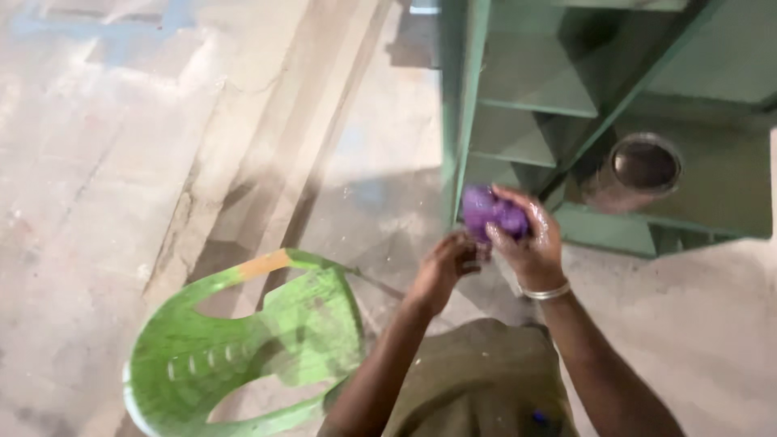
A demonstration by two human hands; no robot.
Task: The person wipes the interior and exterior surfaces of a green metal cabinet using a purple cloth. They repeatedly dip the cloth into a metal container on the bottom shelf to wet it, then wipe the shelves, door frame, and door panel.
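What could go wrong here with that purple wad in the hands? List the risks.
1. The purple wad is squeezed in the right hand, which looks wet and shiny; it might slip from the grip or drip onto the concrete floor.
2. The metal can sits on the green shelf unit close behind the hands; an elbow or wrist could knock it.
3. The green plastic chair stands beside the left hand, so stepping back may catch it.

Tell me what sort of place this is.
Probably a workshop or painting yard. A green-painted metal shelf frame stands on a dusty, stained concrete floor, a metal can sits on it, and both hands knead a purple rag. A green plastic chair stands nearby.
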